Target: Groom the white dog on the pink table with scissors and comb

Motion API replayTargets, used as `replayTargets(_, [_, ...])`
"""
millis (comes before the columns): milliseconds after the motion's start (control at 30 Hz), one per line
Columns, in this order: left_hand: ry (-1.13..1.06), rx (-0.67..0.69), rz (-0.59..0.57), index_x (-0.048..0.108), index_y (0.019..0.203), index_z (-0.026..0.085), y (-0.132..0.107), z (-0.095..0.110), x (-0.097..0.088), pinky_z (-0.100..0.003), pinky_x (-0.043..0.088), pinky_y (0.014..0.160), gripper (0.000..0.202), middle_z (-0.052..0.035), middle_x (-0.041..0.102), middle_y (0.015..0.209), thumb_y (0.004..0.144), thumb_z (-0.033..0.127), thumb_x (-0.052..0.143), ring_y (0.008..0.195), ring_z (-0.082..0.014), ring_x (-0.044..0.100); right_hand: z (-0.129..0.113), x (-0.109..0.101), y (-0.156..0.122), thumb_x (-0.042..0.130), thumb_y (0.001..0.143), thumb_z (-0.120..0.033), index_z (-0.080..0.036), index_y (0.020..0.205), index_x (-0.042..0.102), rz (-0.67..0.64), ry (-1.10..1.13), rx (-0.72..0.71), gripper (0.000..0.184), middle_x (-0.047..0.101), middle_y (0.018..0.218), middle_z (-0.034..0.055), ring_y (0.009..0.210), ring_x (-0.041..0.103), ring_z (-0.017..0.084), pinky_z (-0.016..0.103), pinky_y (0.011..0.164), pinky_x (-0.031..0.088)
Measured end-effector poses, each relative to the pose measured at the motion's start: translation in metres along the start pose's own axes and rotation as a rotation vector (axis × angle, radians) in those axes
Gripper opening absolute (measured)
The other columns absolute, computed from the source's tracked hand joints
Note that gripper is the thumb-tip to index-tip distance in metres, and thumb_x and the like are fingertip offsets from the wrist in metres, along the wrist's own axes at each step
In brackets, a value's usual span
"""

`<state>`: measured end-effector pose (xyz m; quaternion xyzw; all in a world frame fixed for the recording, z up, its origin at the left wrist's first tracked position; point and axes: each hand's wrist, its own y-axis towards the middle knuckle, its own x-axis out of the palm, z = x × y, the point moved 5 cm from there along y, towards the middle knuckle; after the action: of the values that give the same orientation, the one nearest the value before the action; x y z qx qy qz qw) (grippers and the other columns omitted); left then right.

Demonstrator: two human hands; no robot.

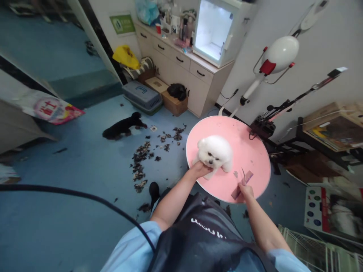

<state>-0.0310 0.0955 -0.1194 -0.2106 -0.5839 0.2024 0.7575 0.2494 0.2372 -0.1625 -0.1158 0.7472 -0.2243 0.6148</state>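
Observation:
On the round pink table point(227, 126) a fluffy white dog point(217, 147) faces me, its head tipped slightly down. My left hand point(202, 169) reaches under its muzzle, the fingers curled beneath the chin and partly hidden by fur. To the right, near the table's front edge, my right hand point(246, 191) is closed around a pair of curved scissors point(244, 175), blades pointing away from me. A purplish comb point(249, 176) passes under that hand at a slant; I cannot tell whether it is also gripped or only lies on the table.
A black dog point(121, 126) is on the blue floor at left, near scattered dark hair clippings point(138, 166). A white dryer point(280, 53) and a jointed black arm point(300, 94) stand behind the table. A black cable point(85, 194) crosses at lower left.

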Motion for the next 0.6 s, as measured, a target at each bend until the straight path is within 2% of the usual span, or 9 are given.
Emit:
replayTargets(100, [-0.011, -0.006, -0.032, 0.062, 0.105, 0.017, -0.003, 0.004, 0.016, -0.026, 0.044, 0.062, 0.018, -0.0066, 0.069, 0.096, 0.088, 0.012, 0.059, 0.079, -0.0171, 0.062, 0.002, -0.004, -0.010, 0.060, 0.089, -0.037, -0.001, 0.103, 0.073, -0.024, 0.062, -0.021, 0.041, 0.075, 0.086, 0.0237, 0.083, 0.072, 0.033, 0.039, 0.071, 0.053])
replayTargets(200, [-0.026, 0.021, -0.005, 0.060, 0.106, 0.017, -0.005, 0.004, 0.022, -0.025, 0.044, 0.062, 0.018, -0.0047, 0.068, 0.092, 0.089, 0.011, 0.056, 0.076, -0.0150, 0.061, -0.008, -0.008, -0.034, 0.049, 0.093, -0.033, -0.007, 0.114, 0.071, 0.053, 0.132, -0.148, 0.041, 0.075, 0.096, 0.0206, 0.093, 0.069, 0.032, 0.039, 0.080, 0.051])
replayTargets(267, [-0.034, 0.031, 0.012, 0.060, 0.106, 0.017, -0.005, 0.002, 0.023, -0.025, 0.045, 0.063, 0.017, -0.0047, 0.067, 0.090, 0.090, 0.012, 0.056, 0.074, -0.0151, 0.061, -0.022, -0.008, -0.060, 0.046, 0.095, -0.033, -0.014, 0.122, 0.070, 0.130, 0.190, -0.336, 0.042, 0.074, 0.098, 0.0155, 0.094, 0.067, 0.029, 0.039, 0.086, 0.049])
replayTargets(400, [-0.020, 0.034, 0.015, 0.061, 0.101, 0.015, -0.007, -0.002, 0.024, -0.025, 0.044, 0.062, 0.012, -0.0040, 0.067, 0.084, 0.090, 0.014, 0.058, 0.072, -0.0144, 0.061, -0.064, -0.015, -0.136, 0.050, 0.093, -0.027, -0.018, 0.114, 0.076, 0.429, 0.263, -1.015, 0.035, 0.062, 0.067, 0.0048, 0.067, 0.057, 0.021, 0.037, 0.084, 0.046])
replayTargets(433, [-0.010, 0.030, 0.023, 0.061, 0.100, 0.015, -0.007, -0.003, 0.023, -0.025, 0.044, 0.062, 0.011, -0.0037, 0.067, 0.083, 0.091, 0.013, 0.057, 0.072, -0.0141, 0.061, -0.072, -0.016, -0.152, 0.050, 0.093, -0.025, -0.018, 0.113, 0.078, 0.499, 0.251, -1.132, 0.034, 0.058, 0.061, 0.0026, 0.062, 0.053, 0.018, 0.036, 0.083, 0.045])
replayTargets(500, [-0.005, 0.027, 0.045, 0.061, 0.100, 0.015, -0.008, -0.004, 0.021, -0.025, 0.046, 0.064, 0.013, -0.0035, 0.068, 0.085, 0.091, 0.010, 0.054, 0.074, -0.0139, 0.062, -0.085, -0.017, -0.171, 0.051, 0.093, -0.020, -0.020, 0.112, 0.078, 0.584, 0.199, -1.222, 0.034, 0.055, 0.059, 0.0007, 0.060, 0.050, 0.016, 0.034, 0.082, 0.043])
replayTargets(600, [-0.003, 0.025, 0.055, 0.062, 0.098, 0.015, -0.008, -0.005, 0.018, -0.026, 0.046, 0.065, 0.014, -0.0041, 0.068, 0.085, 0.089, 0.009, 0.053, 0.074, -0.0142, 0.062, -0.093, -0.017, -0.178, 0.050, 0.093, -0.018, -0.019, 0.111, 0.079, 0.658, 0.145, -1.224, 0.034, 0.058, 0.060, 0.0012, 0.060, 0.050, 0.015, 0.033, 0.080, 0.041])
